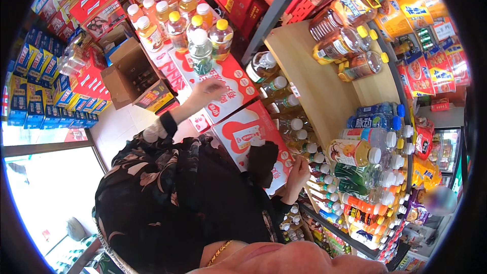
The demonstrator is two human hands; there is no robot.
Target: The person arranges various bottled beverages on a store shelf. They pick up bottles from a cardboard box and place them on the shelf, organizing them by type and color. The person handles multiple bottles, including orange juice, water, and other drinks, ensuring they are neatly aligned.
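My left hand (209,91) is just above a red and white carton (233,90), its fingers loosely bent and apart, with nothing seen in them. Right beyond it stands a clear bottle with a white cap and green label (201,56). Behind that, several bottles of orange and amber drink (221,40) with white or yellow caps stand on the cartons. My right hand (298,175) is by the shelf edge, beside a second red and white carton (238,139). Its fingers are curled; what they hold, if anything, is hidden. A dark cloth-like piece (262,164) lies over that carton.
A wooden shelf (299,61) on a dark frame runs along the right, holding lying bottles (355,157). More bottles (291,124) stand below it. An opened brown cardboard box (127,71) is at the left, near stacked blue and yellow packs (35,76). Hanging snack packs (431,71) line the far right.
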